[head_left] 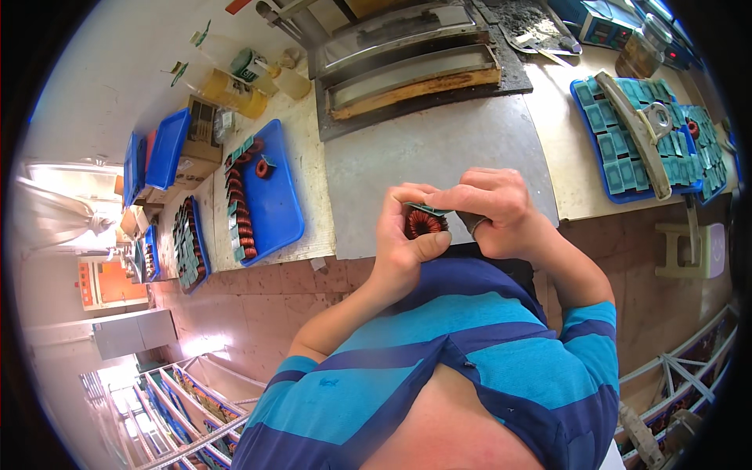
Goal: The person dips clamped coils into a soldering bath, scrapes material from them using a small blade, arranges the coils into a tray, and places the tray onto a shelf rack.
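Observation:
In front of my body, above the near edge of the grey metal sheet, my left hand (403, 243) grips a copper-wound ring coil (424, 224). A small green board (427, 209) lies across the coil's far side, partly under my fingers. My right hand (499, 210) is closed beside it, its forefinger reaching over to the board. Something dark (472, 222) shows at the right hand's curled fingers; its kind cannot be made out.
The grey sheet (439, 157) covers the bench middle, below a soot-stained metal trough (415, 86). Left stands a blue tray (283, 196) with a row of coils. Right, another blue tray (583, 94) holds many green boards beneath a curved bar (638, 137). A stool (693, 251) stands at right.

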`<state>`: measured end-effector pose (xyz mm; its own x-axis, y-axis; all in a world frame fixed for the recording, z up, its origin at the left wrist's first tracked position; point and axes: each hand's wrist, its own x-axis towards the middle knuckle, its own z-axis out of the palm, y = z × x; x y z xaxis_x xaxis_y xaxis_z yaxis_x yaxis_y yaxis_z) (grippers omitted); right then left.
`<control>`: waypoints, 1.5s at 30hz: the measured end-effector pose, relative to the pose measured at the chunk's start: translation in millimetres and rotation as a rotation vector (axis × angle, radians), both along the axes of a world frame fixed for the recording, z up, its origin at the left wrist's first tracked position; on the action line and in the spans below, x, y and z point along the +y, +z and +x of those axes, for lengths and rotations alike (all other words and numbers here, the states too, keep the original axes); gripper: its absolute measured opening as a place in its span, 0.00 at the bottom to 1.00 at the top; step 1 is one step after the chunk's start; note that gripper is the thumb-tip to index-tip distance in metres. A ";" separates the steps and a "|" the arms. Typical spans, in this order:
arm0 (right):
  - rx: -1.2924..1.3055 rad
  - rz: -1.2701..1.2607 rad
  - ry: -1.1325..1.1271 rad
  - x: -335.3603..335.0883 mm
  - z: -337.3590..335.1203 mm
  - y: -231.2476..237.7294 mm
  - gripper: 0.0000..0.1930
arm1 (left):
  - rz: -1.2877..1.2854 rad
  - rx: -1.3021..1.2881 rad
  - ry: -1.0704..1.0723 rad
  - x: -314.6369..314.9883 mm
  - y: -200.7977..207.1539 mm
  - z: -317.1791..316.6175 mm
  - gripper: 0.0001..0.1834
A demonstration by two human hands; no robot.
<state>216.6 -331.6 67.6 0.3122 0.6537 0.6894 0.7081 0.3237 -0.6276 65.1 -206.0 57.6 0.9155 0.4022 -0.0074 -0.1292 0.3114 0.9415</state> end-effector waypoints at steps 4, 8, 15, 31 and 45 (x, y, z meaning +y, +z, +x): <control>-0.056 -0.036 0.058 -1.4 5.3 11.2 0.29 | 0.011 0.005 -0.013 0.2 1.7 0.0 0.27; -0.091 -0.051 0.069 -0.8 5.8 11.9 0.30 | 0.046 0.019 -0.004 0.0 -2.0 -0.8 0.26; -0.146 -0.023 -0.114 -0.5 -10.2 0.0 0.30 | 0.289 0.025 0.069 -0.5 -4.6 6.0 0.24; -0.116 -0.097 -0.065 -2.6 -10.7 2.8 0.30 | 0.237 0.112 0.042 0.7 -6.4 4.5 0.24; 0.162 -0.464 -0.216 -22.5 64.1 -65.3 0.24 | 0.146 -0.037 0.079 7.4 4.4 3.0 0.45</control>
<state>280.7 -354.1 2.4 0.5513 0.7878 0.2748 0.6103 -0.1561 -0.7767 68.1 -198.6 62.0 0.8798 0.4669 0.0891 -0.1830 0.1596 0.9701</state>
